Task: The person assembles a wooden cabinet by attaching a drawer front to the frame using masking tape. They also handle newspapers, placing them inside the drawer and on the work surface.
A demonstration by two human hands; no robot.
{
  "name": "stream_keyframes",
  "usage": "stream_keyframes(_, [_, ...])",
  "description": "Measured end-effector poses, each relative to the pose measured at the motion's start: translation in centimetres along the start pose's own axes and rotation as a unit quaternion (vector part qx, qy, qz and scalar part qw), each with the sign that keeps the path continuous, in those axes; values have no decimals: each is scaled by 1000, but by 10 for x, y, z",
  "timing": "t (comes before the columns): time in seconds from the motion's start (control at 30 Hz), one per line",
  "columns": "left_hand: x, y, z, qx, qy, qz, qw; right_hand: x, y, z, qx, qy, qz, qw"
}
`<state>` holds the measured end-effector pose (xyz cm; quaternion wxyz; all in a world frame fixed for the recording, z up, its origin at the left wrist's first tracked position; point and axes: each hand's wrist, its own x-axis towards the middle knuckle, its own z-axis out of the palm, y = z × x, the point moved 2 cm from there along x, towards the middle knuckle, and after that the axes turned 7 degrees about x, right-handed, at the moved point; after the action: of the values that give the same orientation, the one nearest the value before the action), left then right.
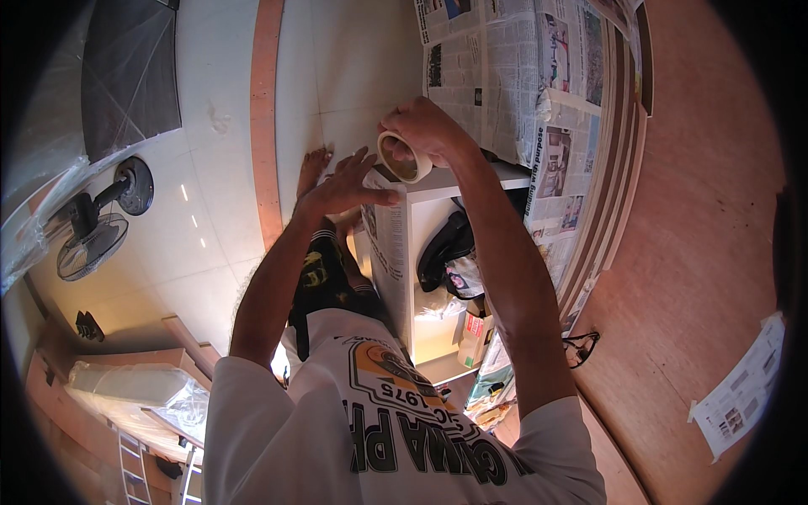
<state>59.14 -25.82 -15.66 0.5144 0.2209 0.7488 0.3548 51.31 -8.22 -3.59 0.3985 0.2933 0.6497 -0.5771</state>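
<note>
White shirt cloth with a dark and orange print fills the lower middle, nearest the camera. Ahead of it, a roll of tape is at the top corner of a cabinet; whether it touches the corner is unclear. The fingers of the right hand grasp the roll, some of them showing through its ring. Just beside it, the left hand has its fingers loosely spread and grasping nothing, the thumb pointing toward the roll.

From that corner the cabinet's pale front edge runs back toward the person, with newspaper covering its left side. Leftward, pale tiled floor spreads wide, crossed by a long brown strip; a bare foot rests near the left hand. Room is tighter ahead and to the right, where a large wrapped stack stands just beside the cabinet.

Open on the right, the cabinet holds a black item, a clear plastic bag and, low down, a small carton. Farther out, a black fan stands well apart at the left.
</note>
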Motion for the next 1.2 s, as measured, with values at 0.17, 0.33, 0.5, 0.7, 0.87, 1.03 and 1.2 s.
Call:
stream_keyframes(0.17, [-2,8,-5,39,6,-7,999,-3,-1,0,4,14,0,1000])
stream_keyframes(0.33, [-4,17,-16,34,18,39,999,-14,1,-1,24,4,18,1000])
stream_keyframes(0.5, [-3,20,-18,60,2,38,997,-32,-11,-3,48,-13,-29,998])
stream_keyframes(0.7, [-1,23,-17,77,20,19,997,-76,-46,-31,160,-26,-57,985])
stream_keyframes(0.87, [-5,25,-17,46,5,17,999,-66,-37,-16,124,21,-64,990])
stream_keyframes(1.03, [-10,24,-12,19,101,-19,995,-34,-11,-19,82,92,-52,991])
stream_keyframes(1.2, [-12,22,-13,14,109,-12,994,1,9,-16,56,102,-35,993])
